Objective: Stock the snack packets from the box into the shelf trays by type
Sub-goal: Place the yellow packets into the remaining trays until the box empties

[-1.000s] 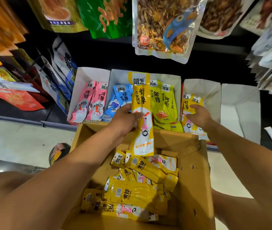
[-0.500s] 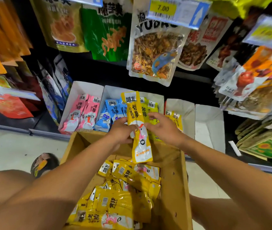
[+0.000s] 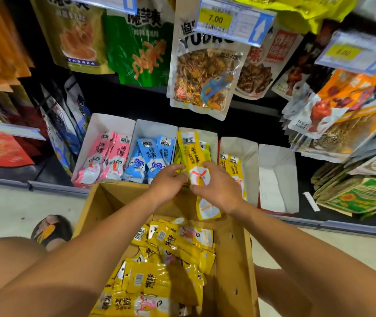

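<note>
Overhead: a clear plastic pouch of dried brown snack with a blue fish picture (image 3: 205, 76) hangs beside a green foil pouch (image 3: 141, 49), under a yellow price label reading 7.00 (image 3: 215, 19).
Held item: a long yellow foil snack packet (image 3: 192, 156) stands upright above the far edge of the box, its top in front of the third tray.
Left hand (image 3: 167, 181): fingers curled against the packet's left edge at mid-height, grasping it.
Right hand (image 3: 219, 188): fingers folded over the packet's middle from the right, grasping it too.
Box: an open brown cardboard box (image 3: 235, 259) sits below the hands, and a loose pile of yellow packets (image 3: 159, 277) lies in it.
First tray: a white card tray (image 3: 111, 124) holding pink packets (image 3: 104, 156).
Second tray: a white card tray (image 3: 155, 129) with blue packets (image 3: 150, 154), just left of the left hand.
Third tray: a pale card tray (image 3: 207, 133); the held packet and both hands hide nearly all its contents, with only yellow-green edges showing.
Fourth tray: a white card tray (image 3: 239, 145) with upright yellow packets (image 3: 232, 165); the right hand covers their lower halves.
Fifth tray: a white card tray (image 3: 276, 179) at the row's right end, its white floor showing.
Obstruction: both forearms cross over the box and cover its left wall.
Floor: a dark sandalled foot (image 3: 52, 229) rests left of the box.
Shelf edge: a small white paper slip (image 3: 311, 201) lies right of the fifth tray.
</note>
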A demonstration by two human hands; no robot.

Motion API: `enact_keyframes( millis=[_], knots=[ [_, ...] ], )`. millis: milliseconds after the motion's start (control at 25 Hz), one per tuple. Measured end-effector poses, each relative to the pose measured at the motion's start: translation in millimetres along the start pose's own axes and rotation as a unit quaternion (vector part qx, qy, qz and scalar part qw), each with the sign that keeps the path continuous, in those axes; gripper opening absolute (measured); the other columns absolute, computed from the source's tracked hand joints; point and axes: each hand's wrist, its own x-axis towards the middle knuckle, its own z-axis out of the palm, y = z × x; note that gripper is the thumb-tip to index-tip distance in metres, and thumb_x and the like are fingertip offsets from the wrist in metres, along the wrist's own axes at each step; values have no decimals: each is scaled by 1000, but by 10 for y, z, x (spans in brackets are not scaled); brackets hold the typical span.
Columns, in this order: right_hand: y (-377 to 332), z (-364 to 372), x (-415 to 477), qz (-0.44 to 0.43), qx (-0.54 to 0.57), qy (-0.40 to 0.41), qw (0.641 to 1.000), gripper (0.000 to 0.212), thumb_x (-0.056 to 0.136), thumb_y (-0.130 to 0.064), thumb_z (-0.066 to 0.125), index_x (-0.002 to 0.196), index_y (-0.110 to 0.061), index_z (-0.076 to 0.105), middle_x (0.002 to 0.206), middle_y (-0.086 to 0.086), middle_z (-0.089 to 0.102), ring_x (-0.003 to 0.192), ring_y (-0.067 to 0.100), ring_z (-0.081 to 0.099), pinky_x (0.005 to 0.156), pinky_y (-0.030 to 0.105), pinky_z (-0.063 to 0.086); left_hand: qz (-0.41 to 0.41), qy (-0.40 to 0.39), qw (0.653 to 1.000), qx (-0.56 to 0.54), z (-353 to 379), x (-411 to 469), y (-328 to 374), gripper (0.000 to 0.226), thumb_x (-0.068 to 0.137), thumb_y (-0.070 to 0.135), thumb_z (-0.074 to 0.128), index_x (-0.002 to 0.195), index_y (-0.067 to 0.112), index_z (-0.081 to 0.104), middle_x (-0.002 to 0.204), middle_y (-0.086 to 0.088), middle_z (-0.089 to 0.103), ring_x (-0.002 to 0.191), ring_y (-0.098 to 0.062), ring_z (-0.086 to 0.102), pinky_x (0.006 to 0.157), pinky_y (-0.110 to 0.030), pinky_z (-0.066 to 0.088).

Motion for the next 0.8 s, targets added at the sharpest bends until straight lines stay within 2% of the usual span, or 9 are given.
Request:
enact_keyframes(
  millis=[40,120,200,280,360,440,640,800],
  knots=[
    [133,-42,75,10,7,9,1000,76,73,-61,71,139,-38,42,137,-7,53,117,21,57,81,36,48,46,9,995,93,-29,-9,-44,40,104,36,54,144,31,52,139,1,61,118,-23,62,93,-38,53],
    [481,-120,264,38,16,27,999,71,75,-58,73,137,-34,46,132,-2,57,111,24,59,77,34,45,127,13,943,306,-84,-6,-222,49,105,45,46,154,37,39,154,0,49,139,-26,47,109,-43,43],
    [870,-153,487,78,2,42,996,67,75,-60,71,132,-31,50,124,3,62,105,27,62,78,36,50,124,-23,882,455,-112,4,-436,58,106,54,34,161,42,18,169,-1,23,156,-28,16,124,-54,20],
    [1223,-138,706,129,-26,34,991,71,74,-65,69,132,-30,51,123,7,64,104,31,64,83,42,55,79,-74,836,538,-98,19,-631,64,105,61,23,161,44,-1,172,2,-4,158,-28,-10,126,-58,0],
    [1479,-74,872,166,-38,13,985,76,71,-68,67,135,-30,51,124,8,64,102,32,65,86,46,57,60,-101,809,576,-73,12,-751,67,103,65,19,159,45,-13,169,3,-21,155,-29,-22,124,-60,-6],
    [1676,60,1015,181,-41,2,983,76,68,-69,67,133,-31,53,121,6,66,97,30,67,86,46,58,49,-108,793,597,-46,37,-826,70,102,67,17,157,45,-21,167,2,-29,153,-29,-28,125,-58,-7],
    [1972,433,1292,174,-69,-27,982,72,75,-65,69,135,-27,55,129,9,60,110,33,62,90,48,54,40,-120,782,610,-38,75,-864,73,101,70,15,151,47,-32,161,4,-40,149,-28,-36,125,-58,-7],
    [2200,687,1426,153,-78,-51,984,71,82,-59,70,139,-20,53,134,14,59,116,36,58,89,43,50,42,-122,780,612,-30,65,-884,72,100,71,11,147,47,-38,157,4,-45,146,-27,-41,125,-57,-6]
  ],
)
